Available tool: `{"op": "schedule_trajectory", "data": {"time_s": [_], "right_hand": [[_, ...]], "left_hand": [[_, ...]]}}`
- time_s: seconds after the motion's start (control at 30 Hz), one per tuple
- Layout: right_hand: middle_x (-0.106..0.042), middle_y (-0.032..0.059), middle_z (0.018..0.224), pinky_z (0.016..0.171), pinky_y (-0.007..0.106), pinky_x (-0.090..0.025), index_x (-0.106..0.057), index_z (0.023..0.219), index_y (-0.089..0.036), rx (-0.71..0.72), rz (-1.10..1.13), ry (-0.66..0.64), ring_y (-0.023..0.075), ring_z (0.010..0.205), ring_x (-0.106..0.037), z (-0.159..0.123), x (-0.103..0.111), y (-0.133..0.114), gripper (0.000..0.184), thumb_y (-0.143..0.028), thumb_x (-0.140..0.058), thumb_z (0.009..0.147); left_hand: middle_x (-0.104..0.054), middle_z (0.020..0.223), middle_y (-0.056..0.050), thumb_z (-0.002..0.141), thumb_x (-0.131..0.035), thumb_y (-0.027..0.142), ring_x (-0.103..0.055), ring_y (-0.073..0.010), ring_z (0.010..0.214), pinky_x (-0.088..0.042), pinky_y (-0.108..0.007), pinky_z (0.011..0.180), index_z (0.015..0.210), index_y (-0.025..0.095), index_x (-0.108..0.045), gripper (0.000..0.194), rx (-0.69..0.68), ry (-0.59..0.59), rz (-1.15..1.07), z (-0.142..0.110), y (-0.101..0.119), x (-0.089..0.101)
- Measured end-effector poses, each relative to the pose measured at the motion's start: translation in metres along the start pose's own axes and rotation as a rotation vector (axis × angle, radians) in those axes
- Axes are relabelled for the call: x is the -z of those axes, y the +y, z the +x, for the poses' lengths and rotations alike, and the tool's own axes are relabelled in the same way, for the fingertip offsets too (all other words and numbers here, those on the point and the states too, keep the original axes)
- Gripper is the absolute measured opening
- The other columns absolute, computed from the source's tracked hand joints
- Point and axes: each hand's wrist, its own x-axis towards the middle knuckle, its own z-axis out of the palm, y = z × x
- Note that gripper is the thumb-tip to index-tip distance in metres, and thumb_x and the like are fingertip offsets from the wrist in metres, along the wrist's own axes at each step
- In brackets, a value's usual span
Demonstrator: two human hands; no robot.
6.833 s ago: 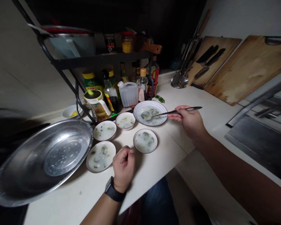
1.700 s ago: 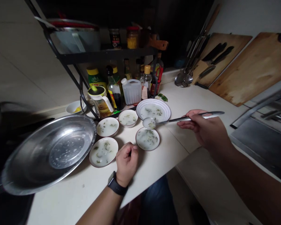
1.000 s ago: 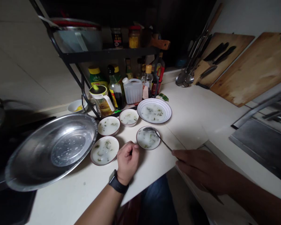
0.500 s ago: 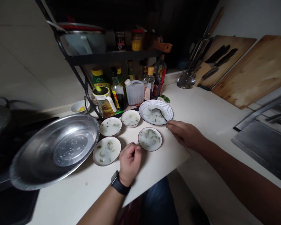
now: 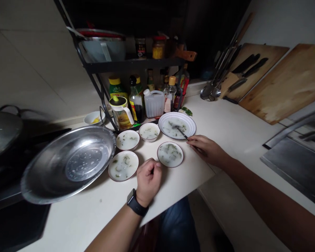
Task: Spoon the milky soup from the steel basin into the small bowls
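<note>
While the worktop (image 5: 173, 199) is carrying soupy plates (image 5: 123, 165), the right hand (image 5: 207, 150) is gripping a spoon (image 5: 182, 132) lying in the striped plate (image 5: 177, 114), and the left hand (image 5: 148, 182) is resting in an empty fist. Shadow is hiding whatever stands behind the shelf (image 5: 133, 64).

Honestly the only easy way through is along the countertop (image 5: 233, 140) right of the striped plate (image 5: 177, 125); the steel basin (image 5: 68, 164) blocks the left, and the bottles (image 5: 135, 105) crowd the far side.

A home kitchen, with wooden cutting boards (image 5: 280, 84), a steel sink (image 5: 291, 164) and sauce bottles (image 5: 135, 105).
</note>
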Motion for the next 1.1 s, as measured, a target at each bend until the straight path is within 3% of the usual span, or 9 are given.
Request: {"op": "schedule_trajectory", "data": {"time_s": [0.17, 0.3, 0.4, 0.5, 0.57, 0.63, 0.77, 0.87, 1.1], "right_hand": [[-0.071, 0.0140, 0.132, 0.104, 0.049, -0.057, -0.070, 0.129, -0.022, -0.060, -0.024, -0.006, 0.0273, 0.124, -0.067, -0.007, 0.001, -0.003, 0.033, -0.029, -0.058, 0.100], [-0.061, 0.0167, 0.147, 0.107, 0.054, -0.054, -0.059, 0.144, -0.022, -0.066, -0.104, 0.008, 0.0333, 0.135, -0.060, -0.022, 0.016, -0.012, 0.057, -0.043, -0.071, 0.092], [-0.061, 0.0206, 0.143, 0.107, 0.059, -0.052, -0.057, 0.144, -0.018, 0.008, -0.196, 0.166, 0.0390, 0.132, -0.059, -0.027, 0.031, -0.032, 0.068, -0.050, -0.076, 0.087], [-0.071, 0.0163, 0.122, 0.102, 0.056, -0.054, -0.064, 0.132, -0.020, -0.008, -0.251, 0.370, 0.0346, 0.117, -0.067, -0.017, 0.029, -0.069, 0.042, -0.036, -0.068, 0.093], [-0.073, 0.0146, 0.117, 0.099, 0.051, -0.057, -0.066, 0.127, -0.021, -0.056, -0.201, 0.353, 0.0313, 0.112, -0.069, -0.002, 0.012, -0.097, 0.033, -0.031, -0.062, 0.096], [-0.071, 0.0173, 0.125, 0.103, 0.052, -0.056, -0.064, 0.131, -0.019, -0.060, -0.096, 0.246, 0.0333, 0.120, -0.067, 0.018, -0.015, -0.126, 0.041, -0.040, -0.064, 0.096], [-0.050, 0.0274, 0.156, 0.118, 0.061, -0.043, -0.046, 0.153, -0.010, -0.260, 0.045, -0.125, 0.0435, 0.145, -0.048, 0.061, -0.075, -0.174, 0.102, -0.065, -0.081, 0.075], [-0.037, 0.0284, 0.165, 0.123, 0.059, -0.035, -0.034, 0.161, -0.011, -0.365, 0.102, -0.270, 0.0441, 0.154, -0.036, 0.087, -0.107, -0.201, 0.126, -0.069, -0.087, 0.063], [-0.033, 0.0317, 0.165, 0.123, 0.054, -0.033, -0.030, 0.160, -0.005, -0.455, 0.047, -0.285, 0.0454, 0.153, -0.035, 0.114, -0.136, -0.231, 0.119, -0.061, -0.083, 0.070]], "left_hand": [[-0.049, 0.060, 0.003, 0.098, -0.051, 0.020, -0.046, -0.0126, 0.056, -0.036, -0.026, 0.056, 0.063, 0.022, -0.046, 0.035, -0.014, 0.006, -0.037, -0.003, 0.013, 0.004], [-0.051, 0.062, 0.002, 0.098, -0.052, 0.017, -0.049, -0.0125, 0.057, -0.038, -0.025, 0.057, 0.066, 0.022, -0.049, 0.032, -0.055, 0.027, -0.056, -0.002, 0.030, 0.016], [-0.051, 0.061, 0.003, 0.097, -0.052, 0.016, -0.049, -0.0122, 0.057, -0.038, -0.025, 0.057, 0.067, 0.021, -0.051, 0.031, -0.098, 0.052, -0.042, -0.003, 0.038, 0.033], [-0.050, 0.062, 0.003, 0.098, -0.054, 0.018, -0.049, -0.0126, 0.058, -0.039, -0.025, 0.058, 0.068, 0.021, -0.052, 0.031, -0.100, 0.081, -0.023, -0.009, 0.039, 0.057], [-0.051, 0.062, 0.002, 0.099, -0.054, 0.019, -0.050, -0.0133, 0.059, -0.040, -0.026, 0.059, 0.068, 0.021, -0.052, 0.031, -0.077, 0.102, -0.008, -0.016, 0.036, 0.076], [-0.053, 0.063, 0.001, 0.100, -0.055, 0.021, -0.052, -0.0141, 0.060, -0.041, -0.027, 0.060, 0.068, 0.021, -0.053, 0.032, -0.052, 0.127, 0.021, -0.025, 0.033, 0.095], [-0.056, 0.065, 0.001, 0.100, -0.055, 0.024, -0.053, -0.0146, 0.061, -0.042, -0.027, 0.060, 0.068, 0.021, -0.056, 0.032, -0.017, 0.186, 0.095, -0.042, 0.027, 0.130], [-0.054, 0.064, 0.001, 0.100, -0.056, 0.024, -0.051, -0.0139, 0.059, -0.041, -0.027, 0.058, 0.069, 0.021, -0.056, 0.031, -0.005, 0.209, 0.092, -0.051, 0.026, 0.147], [-0.053, 0.063, 0.002, 0.101, -0.055, 0.027, -0.050, -0.0132, 0.057, -0.041, -0.026, 0.056, 0.068, 0.021, -0.056, 0.034, 0.034, 0.253, 0.061, -0.057, 0.027, 0.177]]}}
